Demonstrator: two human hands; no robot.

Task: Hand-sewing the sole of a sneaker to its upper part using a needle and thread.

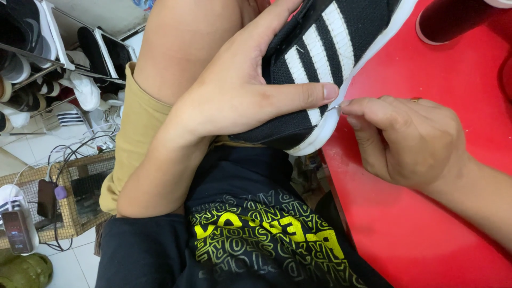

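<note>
A black mesh sneaker (pixel 341 37) with white stripes and a white sole rests on my lap against the edge of a red table (pixel 426 229). My left hand (pixel 240 90) wraps around its heel end, thumb stretched along the side toward the sole. My right hand (pixel 405 138) comes in from the right over the table. Its thumb and forefinger are pinched together right at the sole's rim, on a thin pale strand (pixel 337 106) that is too small to identify. A ring shows on one right finger.
A dark red rounded object (pixel 453 21) sits on the table at top right. To the left stand a metal shoe rack (pixel 48 53) with several shoes, a wicker basket (pixel 74 197) with cables, a phone (pixel 16 232) and a green shoe (pixel 24 272) on the tiled floor.
</note>
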